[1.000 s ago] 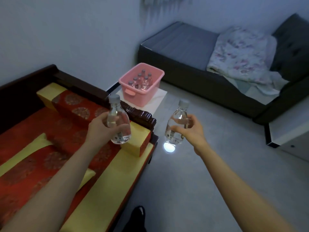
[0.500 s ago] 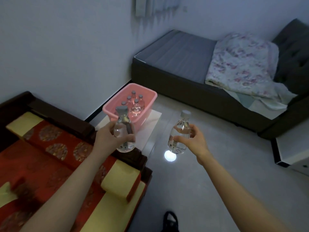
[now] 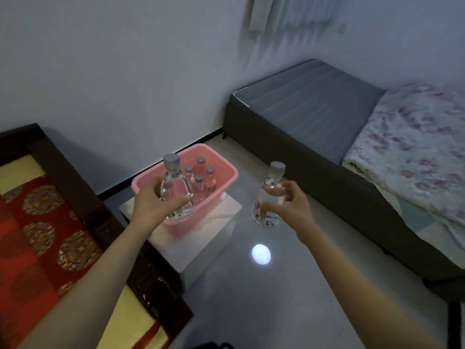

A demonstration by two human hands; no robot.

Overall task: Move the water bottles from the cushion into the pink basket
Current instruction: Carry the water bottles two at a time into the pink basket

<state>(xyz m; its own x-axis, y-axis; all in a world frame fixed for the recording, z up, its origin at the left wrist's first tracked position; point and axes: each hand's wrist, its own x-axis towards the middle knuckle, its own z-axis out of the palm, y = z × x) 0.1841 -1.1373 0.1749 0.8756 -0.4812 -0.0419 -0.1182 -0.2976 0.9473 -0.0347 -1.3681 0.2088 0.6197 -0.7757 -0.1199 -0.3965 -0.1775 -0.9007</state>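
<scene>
Standing upright in each of the person's hands is a clear water bottle with a grey cap. The left hand (image 3: 151, 207) wraps thumb and fingers round the belly of the left bottle (image 3: 177, 195), which from this angle hangs in front of the near left corner of the pink basket (image 3: 227, 183) — whether it is above the rim or just short of it I cannot tell. The right hand (image 3: 292, 210) grips the right bottle (image 3: 270, 197) from the side, thumb low on the body and fingers curled at the shoulder; this one hangs over the grey floor (image 3: 289, 311), to the right of the basket and apart from it.

Inside the basket four capped bottles (image 3: 201, 183) stand close together towards the far end. The basket rests on a low white worktop (image 3: 201, 248) set against the wall, just beside the dark wooden frame (image 3: 83, 197) of a seat. On that seat lies the red cushion (image 3: 37, 235) with round gold patterns and yellow borders — no bottles show on the part in view.

A round bright spot (image 3: 261, 254) of light shines on the floor below the right hand. Across the room stands a dark grey bed (image 3: 309, 107), a floral blanket (image 3: 415, 137) bunched over its right end.
</scene>
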